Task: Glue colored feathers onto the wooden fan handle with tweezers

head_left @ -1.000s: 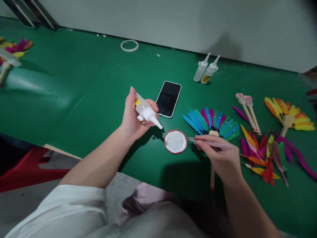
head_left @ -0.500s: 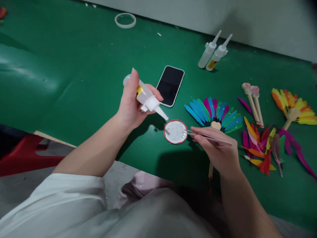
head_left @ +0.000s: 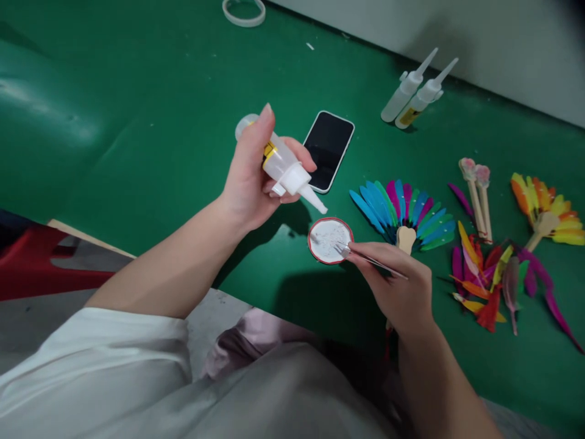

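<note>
My left hand (head_left: 253,177) is wrapped round a clear glue bottle (head_left: 283,163) with a yellow label, its white nozzle tilted down to the right. Below the nozzle tip lies a small round white dish (head_left: 326,235) with a red rim and tiny specks in it. My right hand (head_left: 397,280) pinches metal tweezers (head_left: 377,263), whose tips are over the right part of the dish. Just beyond my right hand is a fan of blue, green and purple feathers (head_left: 406,210) with a wooden handle. Whether the tweezers hold a speck is too small to tell.
A phone (head_left: 329,149) lies behind the dish. Two glue bottles (head_left: 414,97) stand at the back right. Farther right are wooden sticks (head_left: 479,195), a yellow-orange feather fan (head_left: 546,210) and loose feathers (head_left: 491,280). A white ring (head_left: 244,13) lies at the back, a red stool (head_left: 41,262) at left.
The view has shifted a little. My right hand and the tweezers have moved left, closer over the dish. The nozzle in my left hand sits slightly higher and farther right relative to the dish.
</note>
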{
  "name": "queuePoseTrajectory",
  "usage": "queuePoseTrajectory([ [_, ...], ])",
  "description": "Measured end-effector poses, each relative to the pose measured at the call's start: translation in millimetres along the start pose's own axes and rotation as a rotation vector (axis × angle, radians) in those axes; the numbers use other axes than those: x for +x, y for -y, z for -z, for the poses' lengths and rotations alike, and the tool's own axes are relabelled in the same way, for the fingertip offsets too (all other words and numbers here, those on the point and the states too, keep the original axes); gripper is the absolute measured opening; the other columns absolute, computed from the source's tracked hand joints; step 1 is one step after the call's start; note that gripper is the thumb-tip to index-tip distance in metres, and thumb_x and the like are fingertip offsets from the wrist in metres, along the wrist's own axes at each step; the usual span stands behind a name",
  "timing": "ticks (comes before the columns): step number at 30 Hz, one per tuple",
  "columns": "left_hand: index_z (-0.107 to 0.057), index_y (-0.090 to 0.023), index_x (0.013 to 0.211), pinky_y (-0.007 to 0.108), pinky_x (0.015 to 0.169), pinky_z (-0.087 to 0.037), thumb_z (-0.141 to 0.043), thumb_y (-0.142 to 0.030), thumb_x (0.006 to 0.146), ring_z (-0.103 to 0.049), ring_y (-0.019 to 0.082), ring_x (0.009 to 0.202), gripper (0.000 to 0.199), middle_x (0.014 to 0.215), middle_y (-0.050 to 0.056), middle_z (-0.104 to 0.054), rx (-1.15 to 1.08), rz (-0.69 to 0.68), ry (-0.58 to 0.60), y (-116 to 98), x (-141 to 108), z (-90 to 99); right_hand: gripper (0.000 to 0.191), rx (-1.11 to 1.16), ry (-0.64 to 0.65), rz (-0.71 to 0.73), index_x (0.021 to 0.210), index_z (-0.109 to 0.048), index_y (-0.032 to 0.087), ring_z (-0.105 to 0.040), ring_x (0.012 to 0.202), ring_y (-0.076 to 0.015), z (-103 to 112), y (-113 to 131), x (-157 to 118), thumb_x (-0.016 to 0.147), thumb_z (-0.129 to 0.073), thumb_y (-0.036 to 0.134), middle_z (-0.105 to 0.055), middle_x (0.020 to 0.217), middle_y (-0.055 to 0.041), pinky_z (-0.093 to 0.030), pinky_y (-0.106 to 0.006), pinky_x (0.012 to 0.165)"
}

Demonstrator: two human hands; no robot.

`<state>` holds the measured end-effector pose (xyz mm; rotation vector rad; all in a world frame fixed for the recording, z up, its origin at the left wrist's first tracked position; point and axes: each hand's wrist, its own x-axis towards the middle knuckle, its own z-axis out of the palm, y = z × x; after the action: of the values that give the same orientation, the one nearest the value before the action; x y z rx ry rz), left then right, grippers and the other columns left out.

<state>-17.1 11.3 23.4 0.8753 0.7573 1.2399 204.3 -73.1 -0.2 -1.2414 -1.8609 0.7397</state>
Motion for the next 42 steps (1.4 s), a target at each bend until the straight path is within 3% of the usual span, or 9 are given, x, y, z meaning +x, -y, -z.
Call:
queuePoseTrajectory([
  [16,-0.067,-0.016,0.057,0.026,0.033,-0.015,-0.047,-0.074,0.073,-0.024,0.008,0.029,0.063,0.032,-0.005,-0.018,0.022,0.032,0.023,-3,-2,-2.7,0.011,-0.113,0.082,0.082,0.088,-0.071,0.022,-0.068,0.077,-0.0139,-8,2,1,0.080,-0.066,0.016,-0.075,0.082,-0.0004,-0.053,-0.025,0.072],
  [42,-0.066,-0.015,0.055,0.024,0.031,-0.015,-0.043,-0.083,0.065,-0.022,0.006,0.028,0.073,0.032,-0.006,-0.016,-0.012,0.029,0.012,1,-2,-5.2,0.012,-0.092,0.073,0.053,0.088,-0.072,0.024,-0.068,0.076,-0.0158,-10,2,1,0.080,-0.065,0.017,-0.074,0.082,-0.0009,-0.054,-0.029,0.070],
])
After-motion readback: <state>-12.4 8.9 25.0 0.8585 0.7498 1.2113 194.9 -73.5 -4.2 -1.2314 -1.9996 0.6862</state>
